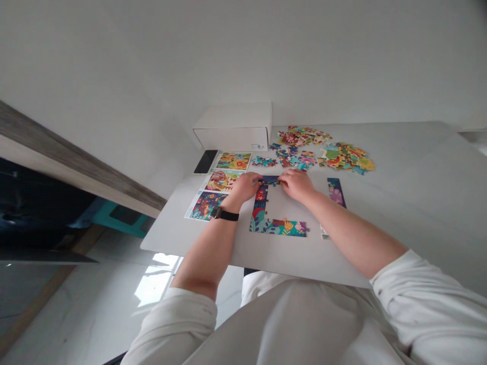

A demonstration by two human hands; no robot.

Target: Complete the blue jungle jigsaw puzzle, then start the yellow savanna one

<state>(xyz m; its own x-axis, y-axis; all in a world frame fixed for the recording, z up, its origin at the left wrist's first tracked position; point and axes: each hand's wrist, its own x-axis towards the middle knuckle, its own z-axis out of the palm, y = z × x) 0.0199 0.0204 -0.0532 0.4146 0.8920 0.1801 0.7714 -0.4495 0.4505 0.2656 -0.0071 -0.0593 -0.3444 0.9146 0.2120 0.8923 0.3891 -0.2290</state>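
Dark blue jigsaw piece (270, 180) lies on the white table (399, 203) between your left hand (243, 186) and right hand (297, 185), atop the partly built puzzle border (259, 213). Your fingers curve down onto its edges; whether they grip, you can't tell. Loose pieces (297, 158) lie beyond.

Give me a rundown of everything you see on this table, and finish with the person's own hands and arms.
white table: one, white, under everything
cardboard box: one, white, far edge
smartphone: one, black, beside the box
picture cards: three, multicoloured, column at left
loose jigsaw pieces: several heaps, multicoloured, far side
assembled jigsaw border: one, multicoloured, centre
jigsaw strip: one, blue and purple, right
dark blue jigsaw piece: one, dark blue, between the hands
wristwatch: one, black, left wrist
left hand: one, on the dark blue piece
right hand: one, on the dark blue piece
sleeves: two, white, pushed up the arms
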